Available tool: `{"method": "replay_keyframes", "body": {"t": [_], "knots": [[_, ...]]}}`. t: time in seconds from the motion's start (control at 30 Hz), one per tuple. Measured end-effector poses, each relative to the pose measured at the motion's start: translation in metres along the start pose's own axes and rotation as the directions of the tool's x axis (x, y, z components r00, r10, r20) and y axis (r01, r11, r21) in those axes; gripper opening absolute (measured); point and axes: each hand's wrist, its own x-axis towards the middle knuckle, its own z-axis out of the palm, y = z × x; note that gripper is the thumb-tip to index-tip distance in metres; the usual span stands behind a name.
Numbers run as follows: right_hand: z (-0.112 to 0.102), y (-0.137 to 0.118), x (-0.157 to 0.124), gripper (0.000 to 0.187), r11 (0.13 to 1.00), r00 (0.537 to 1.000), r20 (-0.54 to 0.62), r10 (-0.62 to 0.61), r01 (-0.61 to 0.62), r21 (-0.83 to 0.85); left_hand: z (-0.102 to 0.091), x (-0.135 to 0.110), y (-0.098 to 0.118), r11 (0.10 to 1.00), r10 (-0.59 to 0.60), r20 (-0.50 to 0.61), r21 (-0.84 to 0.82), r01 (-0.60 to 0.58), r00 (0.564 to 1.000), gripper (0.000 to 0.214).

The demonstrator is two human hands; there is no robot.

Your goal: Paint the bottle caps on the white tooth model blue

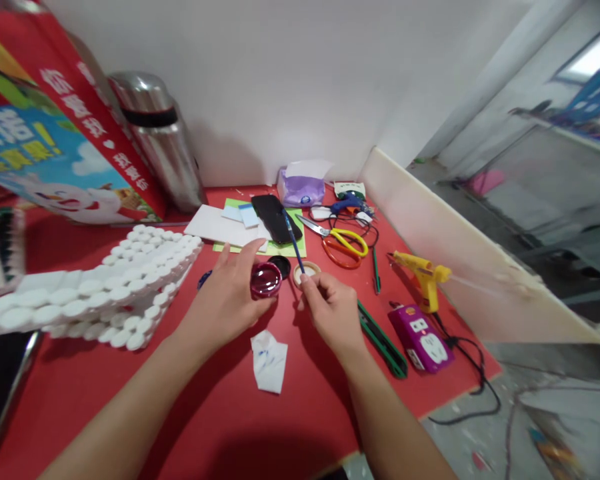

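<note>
Small round open jar [266, 280] of magenta paint, thin blue brush [294, 241] tilted upward

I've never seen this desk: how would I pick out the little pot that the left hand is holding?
Start at the red table and find the left hand near its middle. At that hand's fingertips is the small round pot. Unlike the flat black disc just behind it and the pale hollow ring beside that, it shines glossy dark magenta.
</note>
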Motion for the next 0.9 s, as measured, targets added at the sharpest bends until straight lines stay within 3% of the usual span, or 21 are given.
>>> {"method": "replay_keyframes", "body": {"t": [0.27, 0.6, 0.9], "knots": [[0.000, 0.004, 0.002, 0.047, 1.000, 1.000, -0.027, -0.001, 0.002, 0.005, -0.036, -0.010, 0.005, 0.992, -0.088, -0.063, -0.101, 0.081, 0.994, 0.082], [0.007, 0.000, -0.004, 0.044, 0.997, 0.997, 0.028, -0.071, 0.072, -0.037, -0.059, -0.032, -0.035, 0.967, -0.223, -0.172, -0.166, 0.195, 0.959, 0.088], [0.013, -0.029, -0.005, 0.041, 0.960, 0.970, 0.118, -0.213, 0.231, -0.160, -0.076, -0.049, -0.047, 0.958, -0.280, -0.209, -0.129, 0.258, 0.937, 0.081]]}}
